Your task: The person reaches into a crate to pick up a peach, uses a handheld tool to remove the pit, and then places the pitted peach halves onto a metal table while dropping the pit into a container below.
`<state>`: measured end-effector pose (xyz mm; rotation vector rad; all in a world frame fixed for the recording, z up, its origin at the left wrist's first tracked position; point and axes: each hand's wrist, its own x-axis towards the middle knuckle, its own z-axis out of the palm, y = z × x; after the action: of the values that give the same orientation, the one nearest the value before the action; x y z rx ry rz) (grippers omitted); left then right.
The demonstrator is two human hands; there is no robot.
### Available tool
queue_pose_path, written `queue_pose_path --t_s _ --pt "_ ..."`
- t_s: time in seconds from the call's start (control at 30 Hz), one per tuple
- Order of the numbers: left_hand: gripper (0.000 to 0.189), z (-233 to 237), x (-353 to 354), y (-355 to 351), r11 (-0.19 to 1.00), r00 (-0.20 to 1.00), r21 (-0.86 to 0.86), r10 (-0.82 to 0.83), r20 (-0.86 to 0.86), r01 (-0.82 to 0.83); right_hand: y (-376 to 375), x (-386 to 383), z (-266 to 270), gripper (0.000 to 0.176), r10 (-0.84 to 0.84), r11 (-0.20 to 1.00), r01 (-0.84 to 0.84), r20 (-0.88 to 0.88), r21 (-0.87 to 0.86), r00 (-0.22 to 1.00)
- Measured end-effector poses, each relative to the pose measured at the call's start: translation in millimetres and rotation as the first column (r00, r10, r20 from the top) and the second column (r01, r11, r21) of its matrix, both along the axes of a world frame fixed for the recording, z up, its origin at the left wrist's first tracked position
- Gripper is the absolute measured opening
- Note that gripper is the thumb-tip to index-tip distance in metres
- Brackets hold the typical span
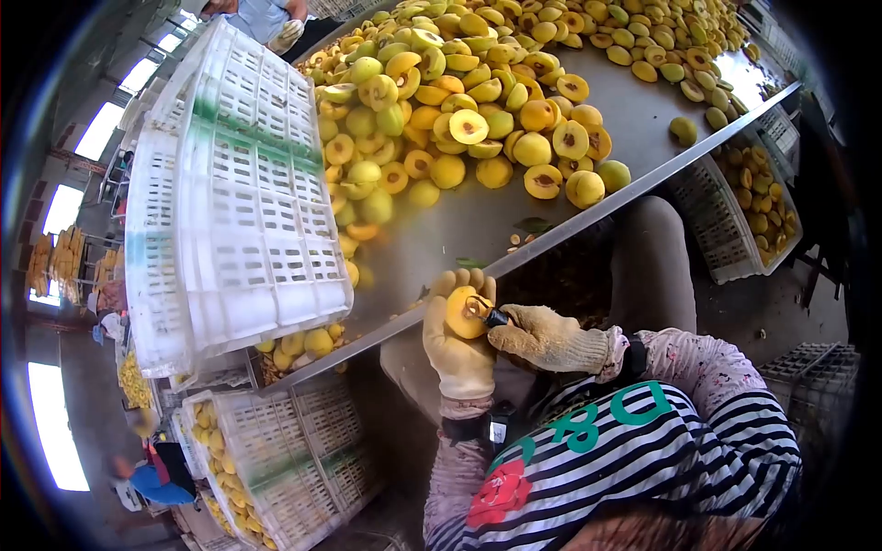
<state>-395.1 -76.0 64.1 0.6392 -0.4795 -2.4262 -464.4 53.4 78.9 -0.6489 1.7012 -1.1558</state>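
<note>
My left hand (459,354), in a pale work glove, cups a yellow peach half (464,312) with its cut face turned toward my other hand. My gloved right hand (547,340) is closed around the black handle of a pitting tool (496,318). The tool's looped metal tip is at the middle of the peach half, by the pit area. Both hands are just in front of the metal table's raised edge (597,209). Beyond them a large heap of peach halves (469,127) covers much of the table, some showing brown pits or hollows.
A stack of white plastic crates (248,193) stands on the table at left. Below it, another white crate (285,441) sits near peach-filled ones. A crate of peaches (753,202) is at right. A co-worker's gloved hand (288,35) shows at the top. Leaf scraps (533,224) lie on the table.
</note>
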Motion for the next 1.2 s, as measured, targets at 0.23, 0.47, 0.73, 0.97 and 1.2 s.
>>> queue_pose_path --t_s 0.23,0.47,0.73,0.97,1.2 --pt "0.021 -11 26 -3 0.966 0.988 -0.235 -0.129 -0.083 0.106 -9 -2 8 0.044 -0.224 0.967 0.175 -0.285 -0.187 0.932" --pt "0.032 -15 25 10 0.628 0.964 -0.757 0.043 0.263 0.179 -21 -14 8 0.046 0.010 0.988 -0.102 -0.605 -0.118 0.796" --pt "0.028 2 22 3 0.936 0.974 -0.347 0.029 0.225 0.052 7 -8 11 0.046 0.209 0.974 -0.210 0.021 0.084 0.978" --pt "0.035 -6 10 11 0.966 0.986 -0.248 0.105 0.132 -0.070 -2 8 4 0.048 0.106 0.993 -0.097 -0.141 0.069 0.984" --pt "0.042 -7 14 -6 0.944 0.983 -0.318 -0.034 0.180 0.091 -7 14 -18 0.043 0.127 0.991 -0.125 -0.035 0.042 0.991"
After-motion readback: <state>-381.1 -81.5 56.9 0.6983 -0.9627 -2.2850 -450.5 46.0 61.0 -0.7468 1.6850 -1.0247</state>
